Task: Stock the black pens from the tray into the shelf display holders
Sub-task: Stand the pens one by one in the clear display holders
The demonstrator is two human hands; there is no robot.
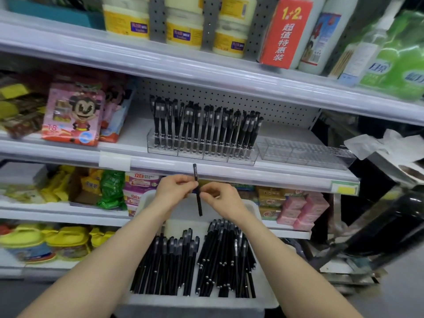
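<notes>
Head view: above the tray's [146,198] far end, left hand [175,190] and right hand [221,199] both pinch one upright black pen [198,206], fingertips hiding its middle. Forearms cover the tray's sides; loose pens [220,255] lie inside. Beyond it, the stocked display holder [202,154] looks blurred.

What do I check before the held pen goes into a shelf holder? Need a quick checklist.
1. Grip on pen: ok, left hand and right hand both pinch it.
2. Pen orientation: ok, near vertical.
3. Free slot in left holder: cannot tell, looks packed.
4. Right holder free: ok, empty.
5. Stock in tray: ok, many spare pens.
</notes>
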